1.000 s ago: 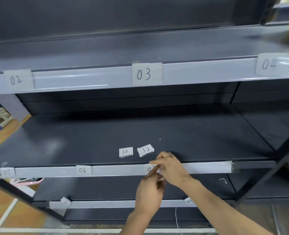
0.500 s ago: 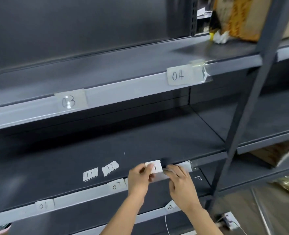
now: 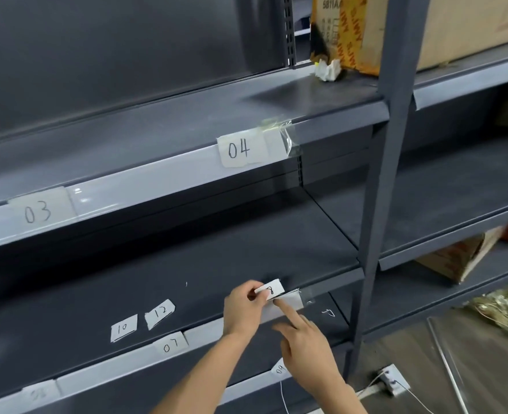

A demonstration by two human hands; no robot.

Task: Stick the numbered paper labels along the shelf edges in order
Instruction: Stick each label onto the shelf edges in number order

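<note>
Right hand (image 3: 309, 351) now points; left hand (image 3: 242, 309) pinches one label (image 3: 272, 289).

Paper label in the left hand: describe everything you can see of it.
The label is a small white paper slip with a handwritten black 8; anything before that digit is hidden by the thumb. The left hand pinches its left end, holding it tilted just above the middle shelf's pale front edge, right of label 07. The forefinger of the right hand presses the edge just below it.
</note>
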